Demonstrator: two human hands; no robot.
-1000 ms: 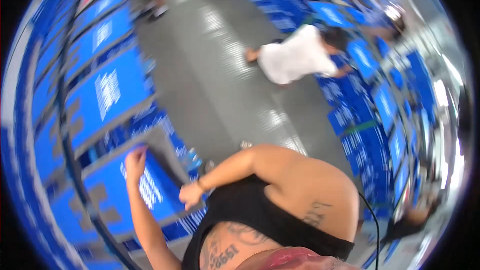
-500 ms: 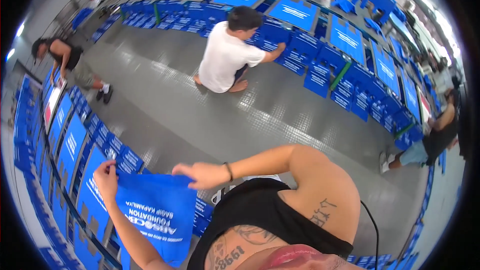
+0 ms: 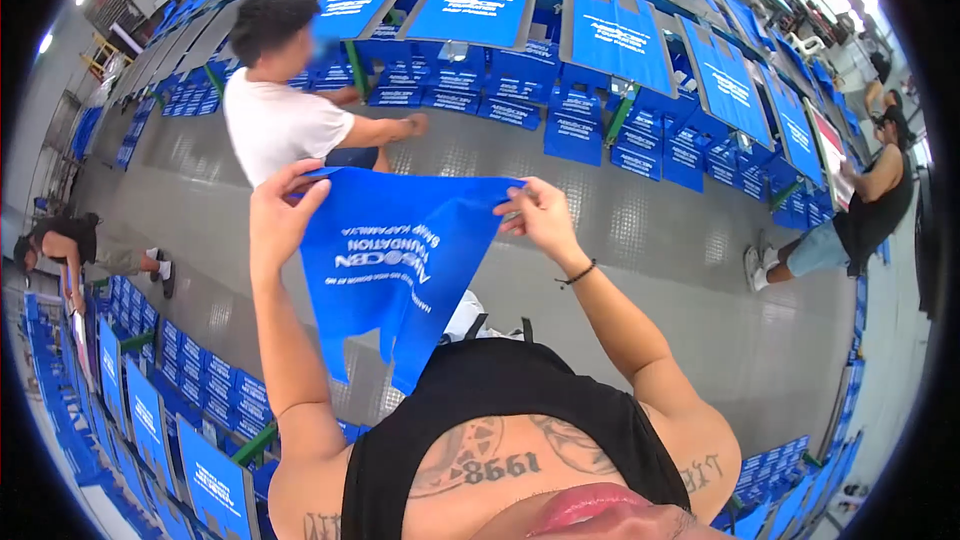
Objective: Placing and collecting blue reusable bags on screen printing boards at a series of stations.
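Lettering (image 3: 384,258) in white on blue bag (image 3: 372,292)

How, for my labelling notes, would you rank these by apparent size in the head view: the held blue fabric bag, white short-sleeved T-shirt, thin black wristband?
1. Held blue fabric bag
2. White T-shirt
3. Thin black wristband

The bag (image 3: 405,215) is bright blue with white lettering. The floor (image 3: 650,250) is grey, the tank top (image 3: 500,380) and wristband (image 3: 577,276) black, the T-shirt (image 3: 275,130) white, the shorts (image 3: 818,246) pale blue, the table legs (image 3: 621,118) green.
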